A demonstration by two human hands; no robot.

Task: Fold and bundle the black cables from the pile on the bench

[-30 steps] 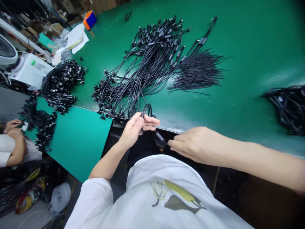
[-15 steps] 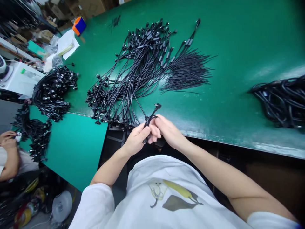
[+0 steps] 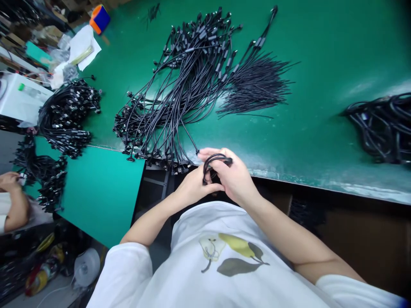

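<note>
A short black cable (image 3: 208, 164) is looped between my two hands, just off the table's front edge. My left hand (image 3: 196, 186) is closed on the lower side of the loop, its thumb stretched to the right. My right hand (image 3: 236, 173) grips the loop's upper right part, where a dark end shows by the fingers. Beyond the hands lies a large pile of black cables (image 3: 180, 102) with small plugs. Right of it is a fanned bunch of thin black ties (image 3: 257, 85).
Bundled cables (image 3: 69, 115) lie on the left, with another bundle (image 3: 53, 182) on the lower green surface (image 3: 102, 192). Coiled cables (image 3: 382, 128) rest at the right. An orange and blue tape roll (image 3: 99, 19) stands at the back. A co-worker's hand (image 3: 9, 182) is at far left.
The cable has been bent into a rounder loop, and its plug no longer sticks up above the hands. My right hand has turned over the loop. The view has shifted slightly.
</note>
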